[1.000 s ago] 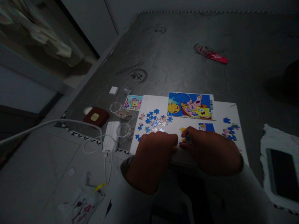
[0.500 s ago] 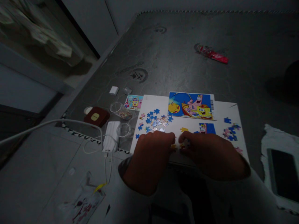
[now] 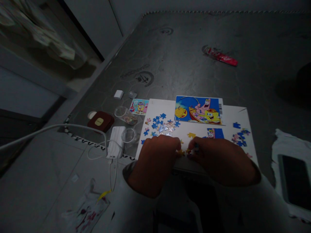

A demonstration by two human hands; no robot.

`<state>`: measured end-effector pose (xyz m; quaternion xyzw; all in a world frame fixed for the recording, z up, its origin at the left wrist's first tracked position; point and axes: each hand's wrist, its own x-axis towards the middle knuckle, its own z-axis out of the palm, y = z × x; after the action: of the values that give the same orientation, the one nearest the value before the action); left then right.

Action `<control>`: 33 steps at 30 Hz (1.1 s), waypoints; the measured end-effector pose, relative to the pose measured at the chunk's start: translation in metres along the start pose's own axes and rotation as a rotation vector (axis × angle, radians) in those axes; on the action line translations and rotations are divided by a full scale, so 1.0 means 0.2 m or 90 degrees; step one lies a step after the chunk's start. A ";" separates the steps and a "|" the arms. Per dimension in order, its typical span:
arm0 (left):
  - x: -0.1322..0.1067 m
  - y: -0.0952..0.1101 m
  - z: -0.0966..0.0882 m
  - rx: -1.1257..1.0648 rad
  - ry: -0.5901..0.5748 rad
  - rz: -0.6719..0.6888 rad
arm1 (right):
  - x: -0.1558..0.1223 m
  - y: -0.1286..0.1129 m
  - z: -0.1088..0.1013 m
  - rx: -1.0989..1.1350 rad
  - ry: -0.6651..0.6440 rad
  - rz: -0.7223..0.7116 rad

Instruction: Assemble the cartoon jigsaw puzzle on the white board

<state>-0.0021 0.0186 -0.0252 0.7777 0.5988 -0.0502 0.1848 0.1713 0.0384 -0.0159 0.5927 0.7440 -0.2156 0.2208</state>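
Above the near edge of the white rectangular board (image 3: pixel 159 106), a small yellow jigsaw piece (image 3: pixel 180 152) is pinched by the narrowed fingers of the left hand (image 3: pixel 155 165). A small, dimly lit multicoloured jigsaw piece (image 3: pixel 189 151) is held between the curled thumb and fingers of the right hand (image 3: pixel 221 161); only a narrow gap is left between the two. On the board, loose blue jigsaw pieces (image 3: pixel 157 123) are spread toward the left edge, and a mixed pink-and-blue cluster (image 3: pixel 240 138) is set near the right edge. The far edge is overlapped by a blue printed cartoon card (image 3: pixel 199 110). Closely beside the board's left edge, room is taken up by clear plastic tubs (image 3: pixel 125 115). Beyond its far edge, a wide stretch of grey patterned cover (image 3: pixel 179 71) is seen before a red wrapper (image 3: pixel 220 56) is reached.
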 end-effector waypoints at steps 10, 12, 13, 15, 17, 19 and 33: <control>-0.01 0.05 -0.01 0.020 -0.004 -0.035 | 0.00 -0.01 0.00 -0.014 0.005 -0.012; -0.01 0.06 -0.01 0.023 0.001 -0.040 | 0.00 -0.01 0.00 -0.014 0.006 -0.015; -0.01 0.06 -0.01 0.025 0.004 -0.042 | 0.00 -0.01 0.00 -0.016 0.009 -0.015; -0.01 0.06 -0.01 0.027 0.009 -0.043 | -0.01 -0.01 0.00 -0.018 0.016 -0.013; -0.01 0.06 0.00 0.023 0.007 -0.044 | -0.01 -0.01 0.00 -0.017 0.021 -0.009; -0.01 0.05 0.00 0.016 0.000 -0.042 | -0.01 0.00 0.00 -0.008 0.023 -0.009; -0.02 0.04 -0.01 -0.005 0.011 0.048 | -0.02 0.01 -0.01 0.028 0.064 -0.043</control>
<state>0.0049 0.0142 -0.0209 0.7992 0.5710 -0.0339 0.1845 0.1735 0.0374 -0.0127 0.5821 0.7687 -0.2089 0.1629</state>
